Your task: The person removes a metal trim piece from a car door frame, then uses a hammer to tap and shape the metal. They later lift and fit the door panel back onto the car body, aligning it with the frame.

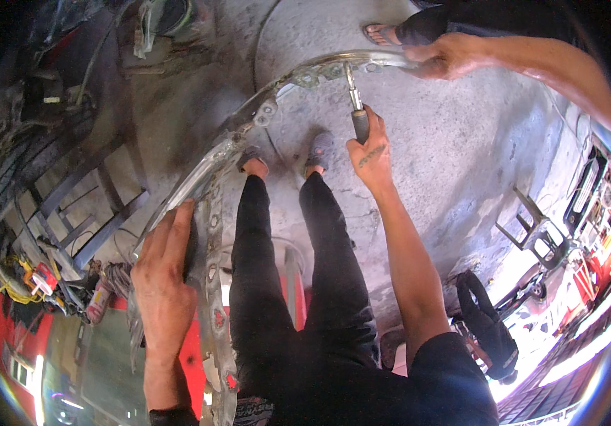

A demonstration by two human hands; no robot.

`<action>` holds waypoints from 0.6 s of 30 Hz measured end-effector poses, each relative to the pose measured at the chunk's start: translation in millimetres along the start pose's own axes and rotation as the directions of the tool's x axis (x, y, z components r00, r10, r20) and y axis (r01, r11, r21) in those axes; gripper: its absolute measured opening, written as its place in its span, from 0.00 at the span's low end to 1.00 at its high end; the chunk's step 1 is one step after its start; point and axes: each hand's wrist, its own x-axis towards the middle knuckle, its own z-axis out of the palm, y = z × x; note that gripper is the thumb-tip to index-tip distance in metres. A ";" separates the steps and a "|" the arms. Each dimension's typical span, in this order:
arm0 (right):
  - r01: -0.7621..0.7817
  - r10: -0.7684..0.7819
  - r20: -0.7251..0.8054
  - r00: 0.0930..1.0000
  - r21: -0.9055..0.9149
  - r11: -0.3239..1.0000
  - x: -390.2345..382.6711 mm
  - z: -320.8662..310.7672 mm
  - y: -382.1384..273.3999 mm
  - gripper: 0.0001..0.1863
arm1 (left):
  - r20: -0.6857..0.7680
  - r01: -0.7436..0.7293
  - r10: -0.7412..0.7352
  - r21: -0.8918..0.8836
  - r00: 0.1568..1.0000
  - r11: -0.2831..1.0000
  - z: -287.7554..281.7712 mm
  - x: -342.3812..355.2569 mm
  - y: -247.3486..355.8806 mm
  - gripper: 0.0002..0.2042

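A long curved metal strip [266, 92], worn and pierced with several holes along its inner side, arches across in front of me. My left hand [163, 284] is closed around its near left part, fingers over the outer edge; the thumb is hidden. In my right hand [373, 151] is a hand tool with a dark grip and a bright metal shaft [354, 96], whose exact kind I cannot make out. Its tip meets the inner side of the strip near the far end. Another person's hand [447, 57] holds that far right end.
A dark metal frame [96, 206] stands on the concrete floor [454, 142] at left, near a heap of cables and tools [42, 284]. The other person's sandalled foot [381, 34] is at the far side. A small stand [532, 227] and a black bag-like item [486, 326] are at right.
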 end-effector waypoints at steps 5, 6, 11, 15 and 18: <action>0.037 -0.037 -0.010 0.999 -0.002 0.999 6.7 -4.3 6.8 0.37 | -0.015 0.011 -0.011 0.012 1.000 1.000 1.0 -0.5 3.7 0.42; 0.020 -0.020 -0.002 1.000 -0.005 1.000 8.1 -5.1 4.0 0.37 | -0.008 0.019 -0.019 0.009 1.000 1.000 0.9 -0.6 3.7 0.41; 0.001 0.000 0.007 1.000 -0.023 1.000 10.7 -4.1 3.9 0.36 | 0.006 0.019 -0.019 0.013 1.000 1.000 -0.4 -0.4 5.2 0.41; 0.006 -0.006 -0.002 1.000 -0.015 1.000 11.2 -2.0 7.9 0.35 | -0.016 -0.003 0.004 0.011 1.000 1.000 1.6 -1.0 3.3 0.41; 0.022 -0.022 -0.009 1.000 -0.016 1.000 11.8 -0.9 11.2 0.33 | -0.027 -0.017 0.018 0.009 0.999 1.000 2.8 -1.0 3.3 0.40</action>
